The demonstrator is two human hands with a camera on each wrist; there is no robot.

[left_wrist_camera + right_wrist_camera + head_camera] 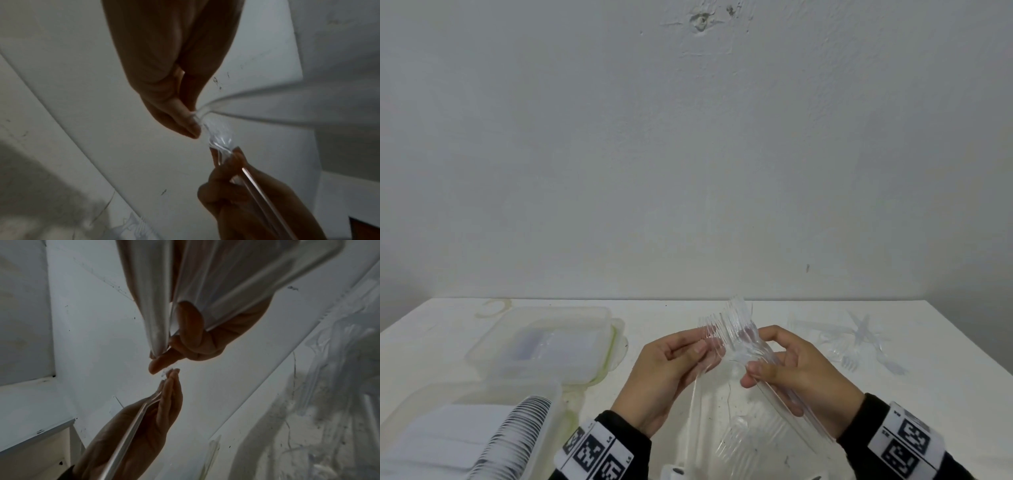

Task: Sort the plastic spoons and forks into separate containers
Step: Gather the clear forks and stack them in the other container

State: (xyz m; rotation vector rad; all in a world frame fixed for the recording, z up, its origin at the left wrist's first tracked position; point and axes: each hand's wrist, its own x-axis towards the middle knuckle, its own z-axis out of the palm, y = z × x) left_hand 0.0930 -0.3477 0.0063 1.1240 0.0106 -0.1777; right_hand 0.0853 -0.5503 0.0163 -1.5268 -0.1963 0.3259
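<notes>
Several clear forks [736,339], light, slick and brittle, fan between both hands; right hand [796,380] grips handles, left hand [671,373] pinches one near its tines.

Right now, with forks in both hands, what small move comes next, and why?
Probably pull the left hand away, peeling its fork off the stack of forks held by the right hand: the tines still overlap above the table.
</notes>
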